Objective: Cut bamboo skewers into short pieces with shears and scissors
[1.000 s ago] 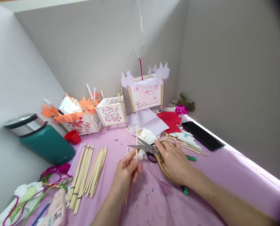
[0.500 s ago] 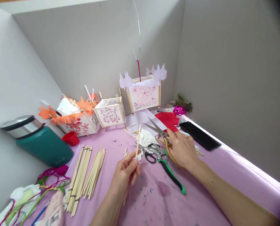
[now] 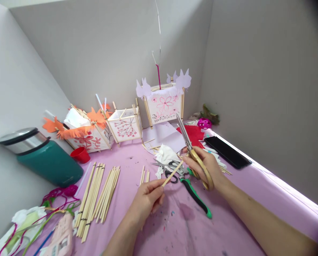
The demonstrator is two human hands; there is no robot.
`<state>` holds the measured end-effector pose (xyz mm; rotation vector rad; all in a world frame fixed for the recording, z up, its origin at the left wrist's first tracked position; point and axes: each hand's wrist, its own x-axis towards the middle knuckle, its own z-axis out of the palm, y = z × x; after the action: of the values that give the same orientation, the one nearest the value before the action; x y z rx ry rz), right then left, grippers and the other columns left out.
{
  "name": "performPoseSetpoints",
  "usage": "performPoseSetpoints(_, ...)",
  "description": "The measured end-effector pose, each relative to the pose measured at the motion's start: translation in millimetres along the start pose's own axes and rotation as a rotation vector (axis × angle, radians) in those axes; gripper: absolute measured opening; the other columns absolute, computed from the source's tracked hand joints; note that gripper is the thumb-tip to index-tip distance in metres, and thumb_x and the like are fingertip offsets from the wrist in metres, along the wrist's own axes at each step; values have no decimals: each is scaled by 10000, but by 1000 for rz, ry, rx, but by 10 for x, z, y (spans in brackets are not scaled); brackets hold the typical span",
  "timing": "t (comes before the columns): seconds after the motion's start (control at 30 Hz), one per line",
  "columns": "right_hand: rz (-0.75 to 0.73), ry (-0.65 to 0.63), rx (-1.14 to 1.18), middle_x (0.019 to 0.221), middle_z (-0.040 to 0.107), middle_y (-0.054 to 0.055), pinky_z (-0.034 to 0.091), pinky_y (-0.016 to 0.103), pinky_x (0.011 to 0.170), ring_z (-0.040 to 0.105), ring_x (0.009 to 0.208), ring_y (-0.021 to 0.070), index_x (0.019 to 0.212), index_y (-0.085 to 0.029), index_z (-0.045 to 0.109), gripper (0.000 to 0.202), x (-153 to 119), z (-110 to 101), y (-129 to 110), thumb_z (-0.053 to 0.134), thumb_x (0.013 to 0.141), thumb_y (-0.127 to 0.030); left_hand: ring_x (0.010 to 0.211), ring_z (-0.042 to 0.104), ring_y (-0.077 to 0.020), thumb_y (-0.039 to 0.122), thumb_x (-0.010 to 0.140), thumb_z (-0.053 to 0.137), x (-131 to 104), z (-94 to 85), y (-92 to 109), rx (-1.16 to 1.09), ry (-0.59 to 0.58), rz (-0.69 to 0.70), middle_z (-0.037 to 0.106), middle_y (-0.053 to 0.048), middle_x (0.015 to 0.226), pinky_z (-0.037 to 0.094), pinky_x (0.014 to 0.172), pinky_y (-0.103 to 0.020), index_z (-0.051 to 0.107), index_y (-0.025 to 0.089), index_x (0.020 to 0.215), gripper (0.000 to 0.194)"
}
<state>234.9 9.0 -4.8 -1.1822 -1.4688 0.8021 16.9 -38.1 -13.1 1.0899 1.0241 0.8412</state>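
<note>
Pink cloth spreads below; the left hand pinches a thin stick, its length slanting forward-right toward the right hand, which grasps gold-handled scissors.

Bare left hand: thumb closed against bent index finger in a pinch, remaining fingers curled underneath, wrist about straight. Bare left forearm behind that hand, slanting up to it. Bare right hand farther forward and right of the left, fingers bent in a grip, fingertips toward the left hand's side. Bare right forearm runs back and right from its hand. Hands near, not touching.
</note>
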Motion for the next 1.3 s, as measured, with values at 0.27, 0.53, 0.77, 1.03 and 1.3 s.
performPoseSetpoints(0.27,134,-28,110,587,494,-70,375,228,432,469,468,113,869,-208,553,296,-8,13,-37,676,782,-463,348,475,-48,365,821,677,20,-51,21,-232,65,191,684,-12,668,274,389,-181,640,147,983,274)
performPoseSetpoints(0.53,147,-326,108,533,493,-69,366,227,441,454,456,111,829,-204,548,245,-132,120,-90,620,839,-438,445,556,-61,322,780,750,46,-103,16,-388,243,326,721,-26,785,403,472,-184,673,144,983,281)
performPoseSetpoints(0.77,166,-568,150,571,493,-57,350,223,442,453,473,112,862,-210,592,194,-213,151,-149,638,826,-395,526,517,-58,399,797,722,56,-105,35,-393,382,353,608,23,710,408,510,-187,669,145,789,260)
performPoseSetpoints(1.03,-15,-219,133,892,659,19,500,292,626,614,699,171,1115,-218,568,303,-170,132,-133,579,832,-325,356,407,-62,437,896,568,53,-61,-5,-280,275,228,504,73,518,313,391,-193,520,193,761,282)
performPoseSetpoints(1.3,-234,-187,-213,791,639,32,488,351,770,610,771,210,709,-214,581,244,-171,102,-143,525,896,-362,313,245,-39,485,857,594,65,-43,-35,-208,244,154,412,109,462,195,326,-172,544,195,841,295)
